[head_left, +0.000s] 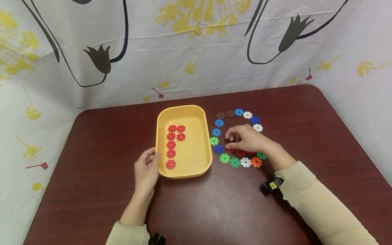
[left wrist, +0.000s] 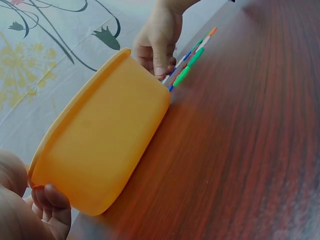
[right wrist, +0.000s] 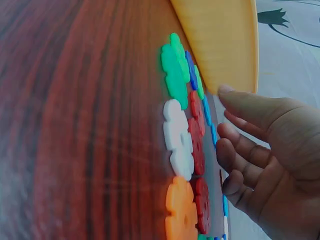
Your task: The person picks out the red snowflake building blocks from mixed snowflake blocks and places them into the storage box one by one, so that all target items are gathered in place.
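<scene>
- Dark reddish-brown table (head_left: 201, 216), backed and flanked by white cloth (head_left: 213, 76) printed with yellow flower heads, grey tulip-like blooms and curling dark stems.
- Near the far half of the table, yellow tray (head_left: 195, 148) with rounded corners and raised sides, longer sides running away from the viewer.
- Inside, toward the left wall, seven red flower-shaped discs (head_left: 171, 144): five in a column, two more just right of its top.
- At the tray's left edge, left hand (head_left: 146, 169), gripping the rim between thumb and curled fingers.
- Just right of the tray, ring of coloured discs (head_left: 235, 162) in brown, blue, white, green and orange, lying on the table.
- Within the ring's near part, short row of red pieces (head_left: 240, 153), partly covered.
- Above that row, right hand (head_left: 247, 139), fingers loosely bent, thumb held apart, nothing visible between; contact with a piece hard to judge.
- On both arms, cream sleeves (head_left: 316, 193); at the wrists, small black devices (head_left: 267, 187).
</scene>
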